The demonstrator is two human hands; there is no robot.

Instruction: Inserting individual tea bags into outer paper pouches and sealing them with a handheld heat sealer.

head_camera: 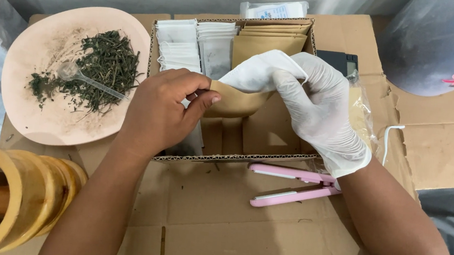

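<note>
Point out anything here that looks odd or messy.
Only the right hand wears a white glove; the left hand is bare. Dried herb bits and dust lie scattered across the pink plate around the clear plastic spoon.

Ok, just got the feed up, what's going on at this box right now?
A person is working over an open cardboard box. The bare left hand pinches the edge of a brown paper pouch, while the gloved right hand holds a white sachet at the pouch's mouth. More white sachets and brown pouches stand at the back of the box. A pink plate with dried herbs and a clear spoon sits to the left, and a pink sealer lies in front.
</note>
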